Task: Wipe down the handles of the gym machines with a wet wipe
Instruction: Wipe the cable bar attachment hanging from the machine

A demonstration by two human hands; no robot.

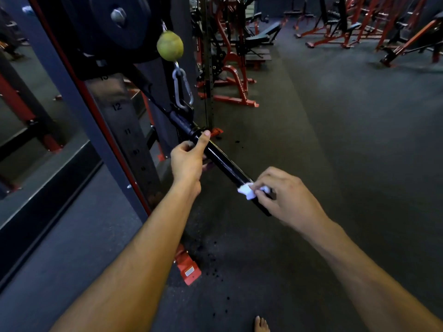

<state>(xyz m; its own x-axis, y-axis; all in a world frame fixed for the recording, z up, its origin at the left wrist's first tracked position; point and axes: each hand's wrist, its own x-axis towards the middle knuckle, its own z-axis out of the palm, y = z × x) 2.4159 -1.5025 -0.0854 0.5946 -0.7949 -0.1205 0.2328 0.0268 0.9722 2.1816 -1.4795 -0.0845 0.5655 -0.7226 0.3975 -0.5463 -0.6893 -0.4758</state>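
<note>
Left hand (189,161) grasps the glossy black cylindrical bar handle (225,165) near its collar, thumb laid along the top. Right hand (280,195) pinches a crumpled white wet wipe (248,191) against the bar close to its free lower end. The bar slopes down to the right, hung by a grey metal carabiner (182,88) beneath a worn yellow-green ball stopper (169,45). Behind stands the numbered steel weight stack (127,130). Speckled dark rubber flooring (335,140) lies open to the right; red-framed benches (335,32) stand well apart.
</note>
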